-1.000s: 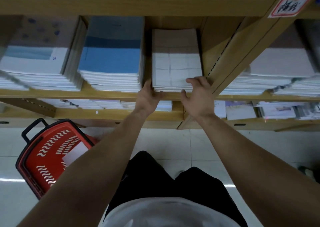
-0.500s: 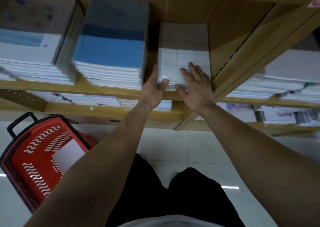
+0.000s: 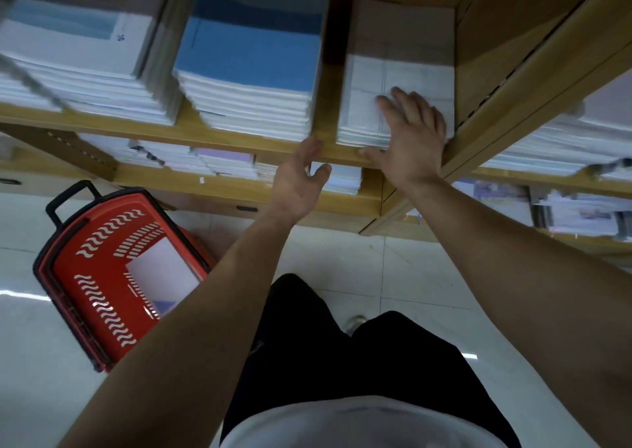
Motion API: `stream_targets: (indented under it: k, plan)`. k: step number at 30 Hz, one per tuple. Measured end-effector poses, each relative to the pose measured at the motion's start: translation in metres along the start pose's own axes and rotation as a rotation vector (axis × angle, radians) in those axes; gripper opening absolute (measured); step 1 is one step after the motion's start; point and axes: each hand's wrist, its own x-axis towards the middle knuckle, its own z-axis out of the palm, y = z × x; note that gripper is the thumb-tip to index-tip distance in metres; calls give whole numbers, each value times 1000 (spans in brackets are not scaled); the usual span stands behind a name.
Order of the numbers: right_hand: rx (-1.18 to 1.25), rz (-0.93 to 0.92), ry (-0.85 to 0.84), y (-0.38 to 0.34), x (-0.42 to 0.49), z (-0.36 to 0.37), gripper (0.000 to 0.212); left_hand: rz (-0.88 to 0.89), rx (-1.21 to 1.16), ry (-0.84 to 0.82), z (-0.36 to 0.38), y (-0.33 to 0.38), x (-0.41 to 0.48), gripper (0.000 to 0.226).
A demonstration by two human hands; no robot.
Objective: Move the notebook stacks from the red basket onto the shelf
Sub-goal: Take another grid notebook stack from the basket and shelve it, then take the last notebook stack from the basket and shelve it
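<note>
The right hand is pressing spread fingers flat on the white notebook stack, likely squaring it on the shelf, while the left hand is hovering nearby with loosely spread, empty fingers.

Stationery shop: wooden shelf above my left hand stocked with notebook stacks; red shopping basket on tiled floor below-left.

Hands: two are being seen, a left hand and a right hand.
Baskets: one red basket is being seen.
Notebook stacks on the top shelf, left part: three are being counted.
Notebooks in the basket: one white notebook is being seen.
</note>
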Motion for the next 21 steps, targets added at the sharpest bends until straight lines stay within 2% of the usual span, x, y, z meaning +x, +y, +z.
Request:
stream_targets:
  k: [3, 9, 14, 17, 21]
  plan:
    - [20, 18, 69, -2, 3, 4, 78, -11, -27, 6, -2, 2, 3, 52]
    - [87, 75, 95, -8, 6, 5, 77, -34, 16, -12, 2, 17, 10, 53]
    - [116, 48, -13, -4, 6, -9, 82, -31, 39, -93, 4, 37, 9, 62]
    - [145, 56, -3, -1, 8, -7, 74, 29, 90, -182, 7, 48, 13, 63]
    - [108, 52, -5, -6, 7, -8, 70, -14, 116, -163, 2, 45, 7, 58]
